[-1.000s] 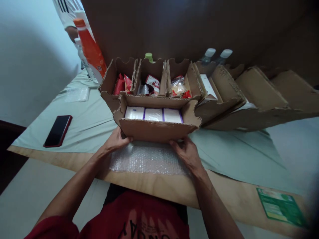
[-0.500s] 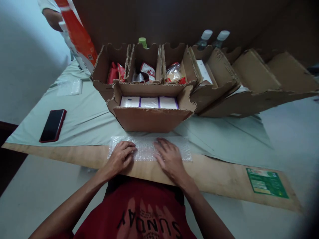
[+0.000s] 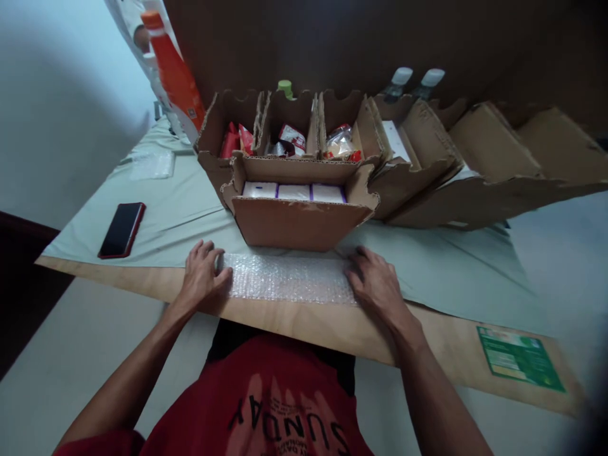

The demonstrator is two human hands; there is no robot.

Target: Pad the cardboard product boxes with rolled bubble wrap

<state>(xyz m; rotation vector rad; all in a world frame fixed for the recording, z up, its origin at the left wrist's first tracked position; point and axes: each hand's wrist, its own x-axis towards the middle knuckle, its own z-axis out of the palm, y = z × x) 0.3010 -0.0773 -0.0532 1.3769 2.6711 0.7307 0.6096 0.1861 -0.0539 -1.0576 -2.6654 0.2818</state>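
Observation:
A strip of clear bubble wrap (image 3: 289, 278) lies flat along the table's front edge, in front of a brown cardboard box. At its left end rests my left hand (image 3: 202, 275), thumb and fingers apart, the thumb on the wrap's edge. My right hand (image 3: 379, 285) is at the opposite end, palm down, with its fingers and thumb apart and touching the wrap. Neither hand has its fingers closed round anything. Part of each end of the strip is hidden beneath the hands. The cardboard box (image 3: 294, 225) holds white packs with purple edges (image 3: 293, 191).
Several open cardboard bins (image 3: 494, 142) stand in a row behind, some with red packets (image 3: 231, 140). A phone (image 3: 122, 230) and another clear plastic piece (image 3: 152, 165) lie on the left. An orange bottle (image 3: 175, 73) stands at back left. A green label (image 3: 520, 356) is at front right.
My hands have moved apart from the middle of the bubble wrap, the left one leftward and the right one rightward, to its two ends. The view has shifted slightly.

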